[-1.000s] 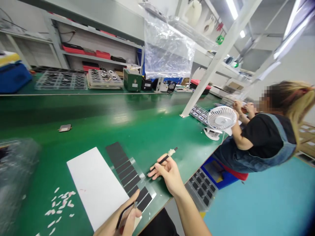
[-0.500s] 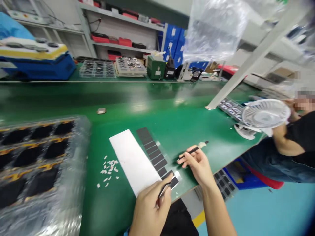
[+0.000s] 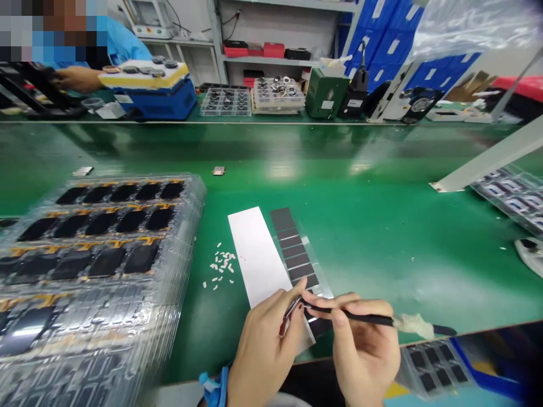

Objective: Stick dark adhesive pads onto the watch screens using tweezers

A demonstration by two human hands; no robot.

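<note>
My left hand (image 3: 269,339) is closed on a small dark-edged part (image 3: 291,314), pinched between thumb and forefinger. My right hand (image 3: 365,339) grips a thin black tool (image 3: 369,317) with pale wrapping near its rear end, and the tool's tip meets the small part at my left fingertips. Under and beyond my hands lie a white sheet (image 3: 258,254) and a clear strip bearing black rectangles (image 3: 294,249). Small whitish scraps (image 3: 221,264) are scattered left of the sheet.
Stacked clear trays of black screens (image 3: 114,260) fill the left side. A white post (image 3: 492,155) stands at the right. Along the far side are a blue box (image 3: 163,102), a green box (image 3: 324,93) and parts trays (image 3: 225,102). A person's hand (image 3: 80,79) shows at the upper left.
The view has turned left. My right hand has moved in to my left, bringing the black tool to the small part held there. The far person's hand has come into view.
</note>
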